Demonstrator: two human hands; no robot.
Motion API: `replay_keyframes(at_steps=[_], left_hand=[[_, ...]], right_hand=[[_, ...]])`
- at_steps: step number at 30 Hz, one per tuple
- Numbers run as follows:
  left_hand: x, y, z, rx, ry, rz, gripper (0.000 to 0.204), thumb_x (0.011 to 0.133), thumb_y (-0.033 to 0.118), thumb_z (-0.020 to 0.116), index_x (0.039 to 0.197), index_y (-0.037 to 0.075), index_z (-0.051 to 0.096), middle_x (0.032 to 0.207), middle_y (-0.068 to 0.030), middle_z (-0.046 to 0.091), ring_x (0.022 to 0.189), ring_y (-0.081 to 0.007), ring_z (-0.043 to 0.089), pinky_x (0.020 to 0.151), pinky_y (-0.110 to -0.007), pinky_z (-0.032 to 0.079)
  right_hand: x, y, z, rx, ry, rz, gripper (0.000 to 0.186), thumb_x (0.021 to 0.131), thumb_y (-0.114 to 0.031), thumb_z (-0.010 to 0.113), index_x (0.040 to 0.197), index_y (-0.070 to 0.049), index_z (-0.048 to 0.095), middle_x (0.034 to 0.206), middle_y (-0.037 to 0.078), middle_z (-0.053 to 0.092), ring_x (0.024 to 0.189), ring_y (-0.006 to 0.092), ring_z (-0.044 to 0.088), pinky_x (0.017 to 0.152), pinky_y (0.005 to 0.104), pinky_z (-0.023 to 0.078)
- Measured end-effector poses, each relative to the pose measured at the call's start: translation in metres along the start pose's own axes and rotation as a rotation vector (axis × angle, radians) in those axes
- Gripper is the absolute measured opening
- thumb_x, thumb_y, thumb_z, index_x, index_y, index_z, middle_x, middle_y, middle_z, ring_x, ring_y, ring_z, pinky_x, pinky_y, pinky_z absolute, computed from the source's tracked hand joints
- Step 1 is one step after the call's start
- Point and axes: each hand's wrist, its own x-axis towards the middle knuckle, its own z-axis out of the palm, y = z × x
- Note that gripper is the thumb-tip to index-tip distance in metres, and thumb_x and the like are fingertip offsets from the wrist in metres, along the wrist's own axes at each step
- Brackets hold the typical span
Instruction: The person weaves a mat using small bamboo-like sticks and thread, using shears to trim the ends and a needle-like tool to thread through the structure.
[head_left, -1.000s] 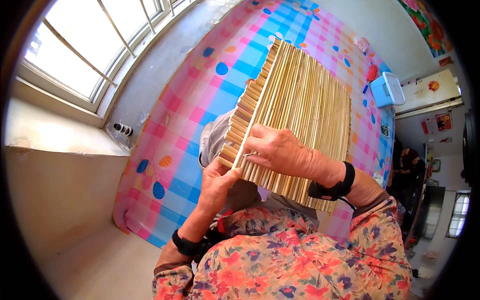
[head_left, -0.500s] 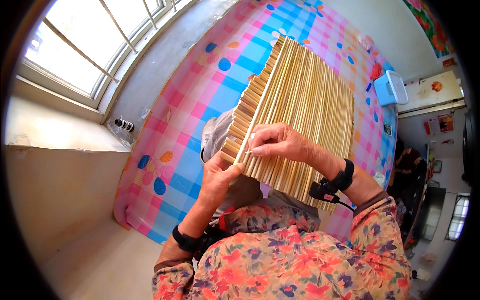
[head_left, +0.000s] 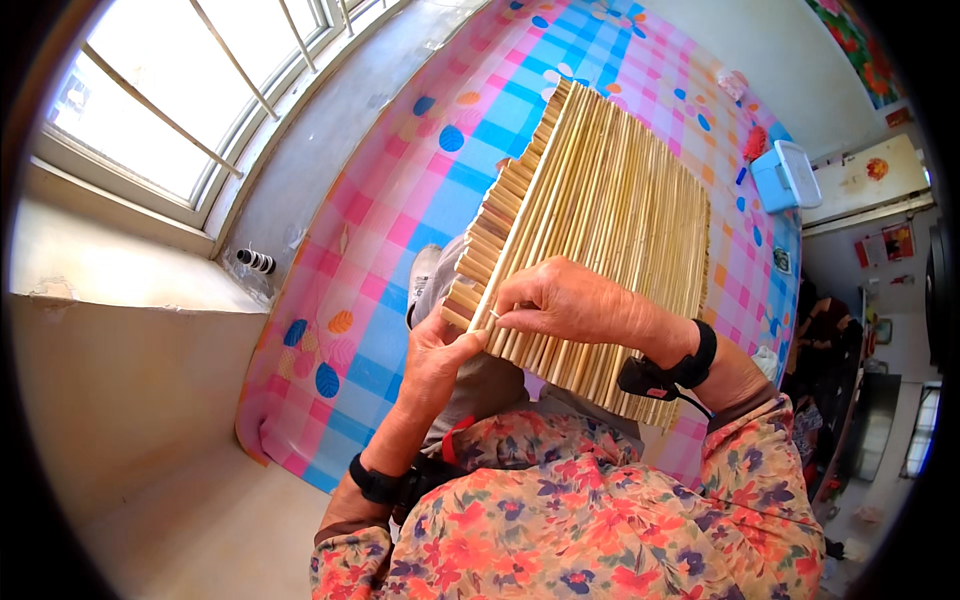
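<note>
A panel of straw-coloured reed stalks, laid side by side, lies across my lap. Stubby cut ends of more stalks show along its left edge. My left hand grips the panel's near left corner, thumb on top, fingers mostly hidden beneath. Just above that corner my right hand is closed in a pinch. Between its fingertips a thin pale strand shows, touching or very near the edge stalk; whether it is string or a thin stick is unclear.
Under me spreads a pink and blue checked sheet. To the left are a barred window and a grey ledge holding a black-and-white spool-like object. A blue tub with a white lid stands at the far right.
My right hand has moved slightly down and toward the near edge, its fingers curling tighter round the strand. The left hand keeps its hold on the corner.
</note>
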Motion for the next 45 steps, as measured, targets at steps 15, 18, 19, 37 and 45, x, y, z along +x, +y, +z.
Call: replay_keyframes(at_steps=[15,18,19,37,45], left_hand=[[0.003,-0.004,-0.008,-0.046,-0.028,-0.029,0.041,0.085,0.004,0.062,0.125,-0.003,0.054,0.12,-0.0075,0.061,0.111,-0.0145,0.057,0.097,-0.031,0.043],[0.003,-0.007,-0.007,-0.049,-0.035,-0.005,0.041,0.085,0.003,0.061,0.125,-0.002,0.054,0.12,-0.0077,0.061,0.111,-0.0146,0.058,0.097,-0.031,0.044],[0.003,-0.007,-0.007,-0.049,-0.04,-0.003,0.041,0.085,0.002,0.061,0.125,-0.002,0.053,0.12,-0.0077,0.061,0.111,-0.0147,0.058,0.098,-0.031,0.043],[0.005,-0.004,-0.011,-0.076,-0.027,-0.021,0.037,0.084,0.002,0.061,0.12,-0.003,0.056,0.115,-0.0086,0.063,0.106,-0.0148,0.059,0.094,-0.031,0.045],[0.003,-0.005,-0.008,-0.05,-0.061,0.007,0.039,0.084,0.003,0.06,0.122,-0.005,0.054,0.116,-0.0098,0.062,0.105,-0.0153,0.059,0.093,-0.03,0.046]], right_hand=[[-0.009,-0.007,-0.006,0.478,-0.095,0.276,0.025,0.088,-0.027,0.068,0.095,-0.002,0.069,0.072,0.007,0.065,0.067,0.015,0.063,0.063,0.0304,0.051],[-0.011,-0.005,0.002,0.336,-0.04,0.186,0.024,0.088,-0.025,0.067,0.098,-0.002,0.069,0.073,0.007,0.065,0.068,0.0169,0.064,0.066,0.0335,0.051],[-0.01,-0.006,0.0,0.377,-0.059,0.199,0.023,0.089,-0.023,0.066,0.098,-0.003,0.069,0.074,0.007,0.066,0.066,0.0157,0.063,0.065,0.0325,0.052],[-0.027,-0.021,-0.011,0.623,-0.197,0.316,0.02,0.092,-0.021,0.064,0.1,-0.002,0.067,0.073,0.001,0.063,0.06,0.0094,0.061,0.054,0.0246,0.051],[-0.037,-0.003,-0.008,0.908,-0.203,0.175,0.015,0.093,-0.013,0.062,0.101,-0.002,0.07,0.075,0.002,0.065,0.058,0.0081,0.054,0.055,0.0231,0.047]])
